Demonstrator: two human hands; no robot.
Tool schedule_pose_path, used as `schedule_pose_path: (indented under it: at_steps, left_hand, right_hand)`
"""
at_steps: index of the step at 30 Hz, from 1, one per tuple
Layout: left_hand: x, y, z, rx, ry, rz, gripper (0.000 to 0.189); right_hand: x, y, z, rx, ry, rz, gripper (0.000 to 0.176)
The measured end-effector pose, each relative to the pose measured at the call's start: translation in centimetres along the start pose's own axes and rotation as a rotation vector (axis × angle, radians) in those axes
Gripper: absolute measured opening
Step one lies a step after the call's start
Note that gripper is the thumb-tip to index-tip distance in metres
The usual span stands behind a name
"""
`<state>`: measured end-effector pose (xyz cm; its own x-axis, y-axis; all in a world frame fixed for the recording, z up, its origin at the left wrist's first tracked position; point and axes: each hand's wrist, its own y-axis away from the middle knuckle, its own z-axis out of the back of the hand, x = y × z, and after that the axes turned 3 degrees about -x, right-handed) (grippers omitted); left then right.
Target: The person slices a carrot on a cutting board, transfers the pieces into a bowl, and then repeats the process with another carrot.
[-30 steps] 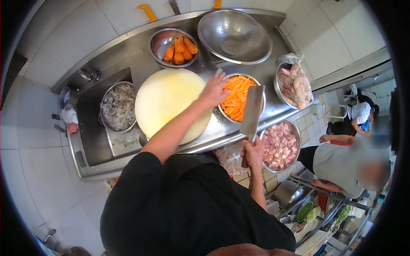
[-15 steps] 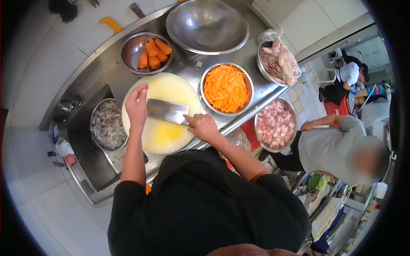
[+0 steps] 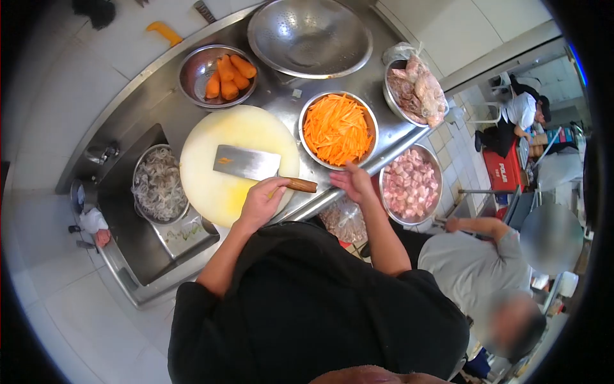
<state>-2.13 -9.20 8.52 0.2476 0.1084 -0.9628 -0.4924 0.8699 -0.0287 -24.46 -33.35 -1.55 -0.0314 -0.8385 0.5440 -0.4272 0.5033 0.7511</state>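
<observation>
The head view shows a cleaver [image 3: 247, 162] lying flat on a round cutting board [image 3: 208, 185], its blade toward the left and its wooden handle [image 3: 300, 185] reaching past the board's right rim. Just right of the board stands a bowl of carrot strips [image 3: 338, 130], close beside the right hand [image 3: 354, 185]. On the far side are a bowl of whole carrots [image 3: 230, 77] and, right of it, a large colander [image 3: 309, 38]. A bowl of bagged meat [image 3: 417, 93] sits at the far right, and a basin of pink meat pieces [image 3: 410, 184] is nearer, beyond the counter's edge. At the left, a pot of pale strips [image 3: 160, 184] stands in the sink [image 3: 131, 224]. A person in a grey shirt [image 3: 474, 259] is at the right. Compared with half a second ago, the cleaver lies in nearly the same place, but the right hand has moved right, off the handle side, and the left hand [image 3: 263, 203] has come from beside the blade to the handle's near side. The left hand's fingers are bent together at the handle's blade end; whether they grip it cannot be told. The right hand is empty, its fingers extended and loosely spread, pointing left beyond the handle's butt.
</observation>
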Motion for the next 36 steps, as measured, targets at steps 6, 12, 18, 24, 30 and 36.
schedule_pose_path:
  at_steps: [6,12,18,24,30,36]
  left_hand:
    - [1.4,-3.2,3.6,0.002,-0.163,-0.008,0.024]
    - [5.2,-12.5,13.0,-0.417,-0.226,-0.025,0.034]
    - [8.7,-21.5,20.0,-0.697,-0.319,0.323,0.039]
    - [15.5,-24.0,21.2,-0.555,0.161,0.595,0.029]
    - [11.1,-21.0,23.3,-0.513,0.286,0.589,0.023]
    - [8.7,-13.3,26.9,-0.689,0.381,0.641,0.024]
  right_hand:
    - [0.6,-3.0,-1.1,-0.136,-0.068,0.223,0.044]
    - [3.5,-1.9,0.0,-0.169,0.018,0.099,0.045]
    - [-0.1,1.9,-2.3,-0.295,0.399,0.345,0.037]
    - [3.3,4.2,-9.6,-0.102,0.653,0.555,0.025]
    - [4.6,2.1,-16.8,0.199,0.762,0.457,0.032]
    - [3.6,-4.3,-26.4,0.254,0.943,0.451,0.040]
